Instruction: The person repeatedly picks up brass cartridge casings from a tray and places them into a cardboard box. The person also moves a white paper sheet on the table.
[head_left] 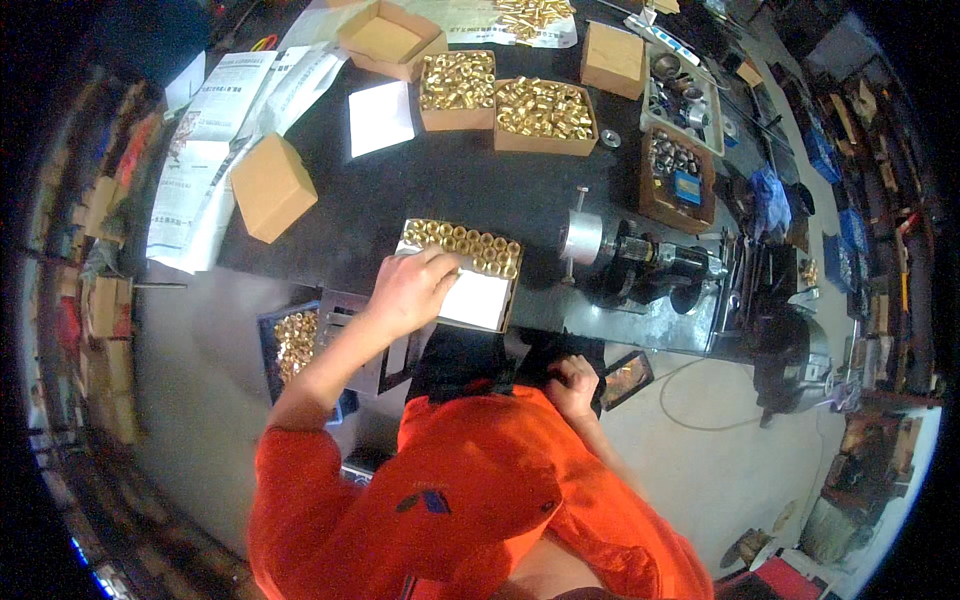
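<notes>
My left hand (412,286) reaches over a shallow cardboard box (512,306) at the table's near edge. Its fingers bend together at the nearest row of brass sleeves (472,240); what the fingertips hold, if anything, is hidden. The sleeves stand upright in tight rows in the far part of this box. White paper (473,299) covers the near part, beside my fingers. Close to my lap, my right hand (573,386) is curled closed, and whatever it may hold is out of sight.
Two open boxes of loose brass sleeves (458,82) (545,112) sit farther back. A metal spindle fixture (640,250) occupies the right side. A blue bin of brass parts (296,345) stands below the table at left. Newspaper (205,150) and an upturned carton (273,188) lie at left.
</notes>
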